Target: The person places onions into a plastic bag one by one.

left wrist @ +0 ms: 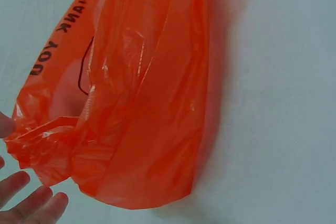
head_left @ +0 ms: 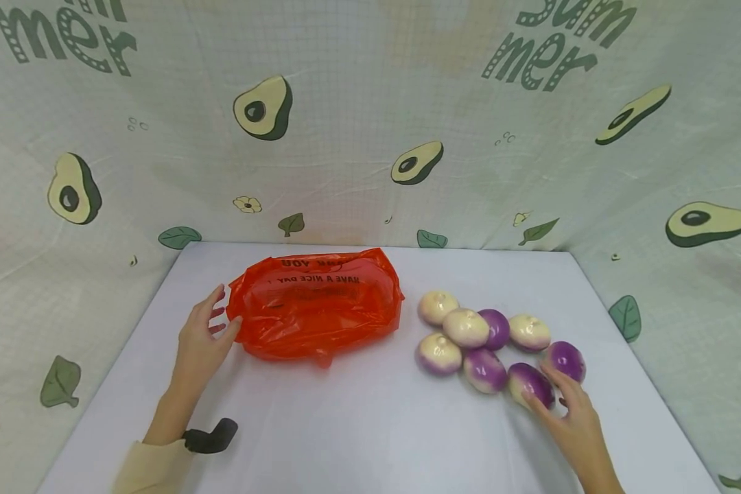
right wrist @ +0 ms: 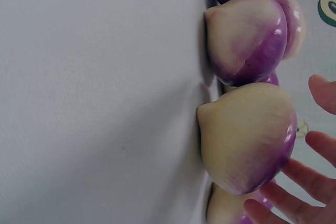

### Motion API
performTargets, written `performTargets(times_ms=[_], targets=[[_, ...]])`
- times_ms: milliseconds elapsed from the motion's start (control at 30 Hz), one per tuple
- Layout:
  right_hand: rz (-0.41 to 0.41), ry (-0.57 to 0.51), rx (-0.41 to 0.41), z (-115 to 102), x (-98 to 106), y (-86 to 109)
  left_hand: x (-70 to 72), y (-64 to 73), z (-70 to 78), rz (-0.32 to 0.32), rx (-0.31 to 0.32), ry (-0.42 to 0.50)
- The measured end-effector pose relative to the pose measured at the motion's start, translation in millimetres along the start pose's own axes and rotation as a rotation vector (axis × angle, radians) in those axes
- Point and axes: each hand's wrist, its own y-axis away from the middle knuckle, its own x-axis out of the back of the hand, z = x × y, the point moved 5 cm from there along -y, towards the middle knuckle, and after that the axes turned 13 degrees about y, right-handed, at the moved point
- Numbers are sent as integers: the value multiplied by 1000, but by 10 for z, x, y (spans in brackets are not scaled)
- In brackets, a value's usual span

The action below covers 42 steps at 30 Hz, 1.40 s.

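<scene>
A red plastic bag (head_left: 321, 309) with black print lies on the table, its mouth facing up. At the bag's left end is my left hand (head_left: 202, 346), fingers spread and thumb by the rim; in the left wrist view its fingertips (left wrist: 52, 203) stand just off the crumpled plastic. My right hand (head_left: 571, 418) reaches around a purple-and-white turnip (head_left: 529, 384) at the front of a group. The right wrist view shows this turnip (right wrist: 247, 135) resting on the table, some fingers (right wrist: 310, 179) close against its side and the thumb apart from it.
Several more turnips cluster right of the bag, among them a pale one (head_left: 438, 307) at the back and a purple one (head_left: 565, 361) beside my right hand. The white table (head_left: 358, 432) meets an avocado-print cloth (head_left: 346, 123) behind.
</scene>
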Motion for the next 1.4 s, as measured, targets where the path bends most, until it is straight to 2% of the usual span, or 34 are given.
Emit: performTargets(times_ms=[133,300,533,600,700,867,933,1033,1100,1267,1400], targets=[[-5,8,-35,44,-43,29,-23,27,-72,43,43,30],[-3,1,-97,89,-97,77,-70,52,-158,68,139,83],[41,-96,-162,122,-162,136,-105,88,-209,96,241,146],[54,-123,-174,125,-170,141,-114,102,-248,113,249,168],[50,-149,-200,126,-176,145,-145,106,-399,161,256,202],[-10,-171,-272,146,-196,155,-163,90,-500,189,232,286],[-33,-171,-295,153,-203,156,-151,100,-416,189,231,291],[-47,-178,-329,161,-209,155,-145,112,-350,210,265,297],[-53,-184,-345,166,-214,158,-139,124,-267,201,281,270],[-42,-203,-362,182,-226,165,-137,120,-250,198,312,271],[-35,-210,-369,194,-239,168,-138,123,-256,198,300,268]])
